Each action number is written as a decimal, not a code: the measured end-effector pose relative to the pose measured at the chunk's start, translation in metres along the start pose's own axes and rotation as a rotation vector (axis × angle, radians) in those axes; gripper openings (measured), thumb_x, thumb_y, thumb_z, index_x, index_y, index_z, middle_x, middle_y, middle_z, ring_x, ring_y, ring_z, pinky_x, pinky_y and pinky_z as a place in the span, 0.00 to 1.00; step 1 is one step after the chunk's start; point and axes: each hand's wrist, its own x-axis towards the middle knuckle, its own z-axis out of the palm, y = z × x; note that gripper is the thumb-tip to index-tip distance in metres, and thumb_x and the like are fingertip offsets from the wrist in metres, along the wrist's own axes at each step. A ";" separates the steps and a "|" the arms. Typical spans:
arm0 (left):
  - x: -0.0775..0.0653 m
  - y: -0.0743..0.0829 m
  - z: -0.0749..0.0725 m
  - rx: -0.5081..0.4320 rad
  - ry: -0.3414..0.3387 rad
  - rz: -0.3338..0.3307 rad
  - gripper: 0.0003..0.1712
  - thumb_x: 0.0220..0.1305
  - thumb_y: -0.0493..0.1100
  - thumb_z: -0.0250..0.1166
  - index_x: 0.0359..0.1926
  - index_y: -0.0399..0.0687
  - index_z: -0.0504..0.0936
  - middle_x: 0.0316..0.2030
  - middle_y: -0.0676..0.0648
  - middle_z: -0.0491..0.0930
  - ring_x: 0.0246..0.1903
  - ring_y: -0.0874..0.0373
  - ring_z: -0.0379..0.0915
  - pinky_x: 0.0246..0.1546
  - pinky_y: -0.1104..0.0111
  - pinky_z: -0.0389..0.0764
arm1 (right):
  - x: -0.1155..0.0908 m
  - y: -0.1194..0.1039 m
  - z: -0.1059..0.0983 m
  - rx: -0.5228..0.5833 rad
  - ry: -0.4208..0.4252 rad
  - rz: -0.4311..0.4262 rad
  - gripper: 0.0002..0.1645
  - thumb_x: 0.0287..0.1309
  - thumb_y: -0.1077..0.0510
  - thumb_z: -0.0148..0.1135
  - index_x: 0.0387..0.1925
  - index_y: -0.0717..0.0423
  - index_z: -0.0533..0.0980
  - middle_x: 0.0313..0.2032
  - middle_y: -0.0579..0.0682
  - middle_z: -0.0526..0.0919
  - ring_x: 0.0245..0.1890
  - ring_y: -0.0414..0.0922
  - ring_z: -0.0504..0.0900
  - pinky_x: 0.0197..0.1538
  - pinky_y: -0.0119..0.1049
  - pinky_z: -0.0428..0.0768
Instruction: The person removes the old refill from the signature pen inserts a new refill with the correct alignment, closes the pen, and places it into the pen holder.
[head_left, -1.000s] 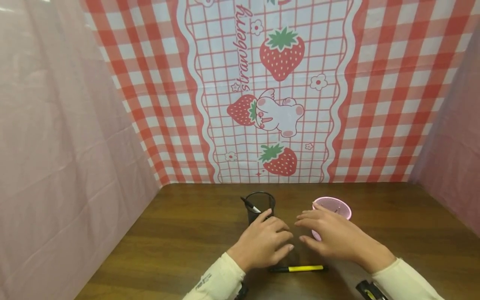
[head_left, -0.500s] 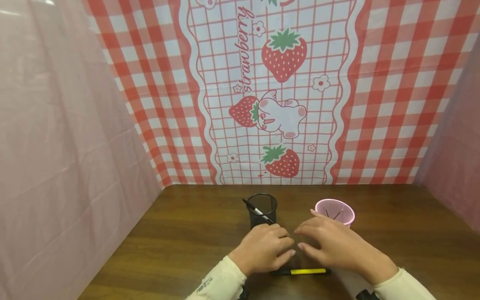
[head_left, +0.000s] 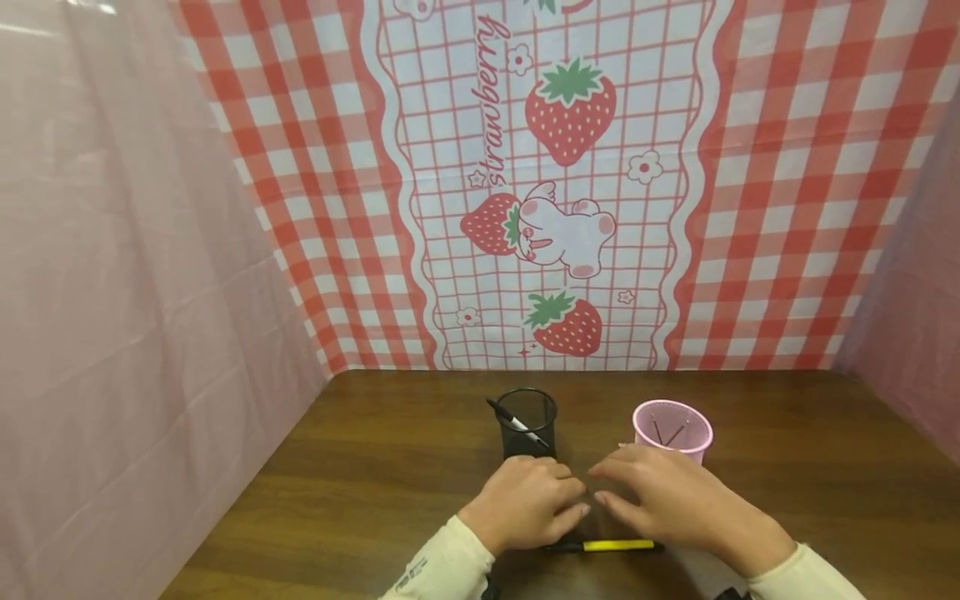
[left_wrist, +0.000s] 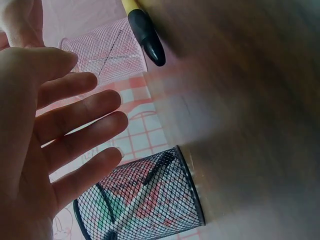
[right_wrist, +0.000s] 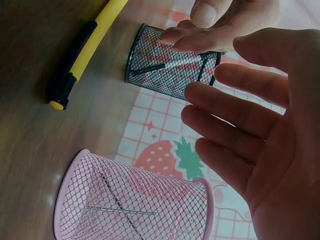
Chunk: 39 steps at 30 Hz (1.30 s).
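Note:
My left hand hovers over the table, fingers relaxed and holding nothing. Behind it stands a black mesh pen cup with a black-and-white pen leaning inside. My right hand faces the left one, its fingers loosely extended and nothing in them. The pink mesh cup is just beyond it, with two thin dark rods crossed inside. Below both hands lies a slim yellow-and-black pen-like thing; the right wrist view shows its black clip-like end. Both wrist views show bare palms and spread fingers.
The brown wooden table meets a red checked strawberry cloth at its back edge. Pale pink curtains hang along both sides.
My left fingers have drawn down and back from in front of the black cup. The right hand has lowered slightly, uncovering more of the pink cup. The view has shifted a little.

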 end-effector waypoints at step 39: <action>0.002 0.007 -0.005 -0.092 -0.228 -0.089 0.17 0.61 0.62 0.67 0.21 0.65 0.76 0.18 0.68 0.74 0.16 0.74 0.66 0.14 0.74 0.66 | -0.007 0.008 0.003 0.088 -0.140 0.117 0.10 0.58 0.51 0.71 0.41 0.46 0.84 0.34 0.35 0.85 0.31 0.29 0.78 0.32 0.37 0.81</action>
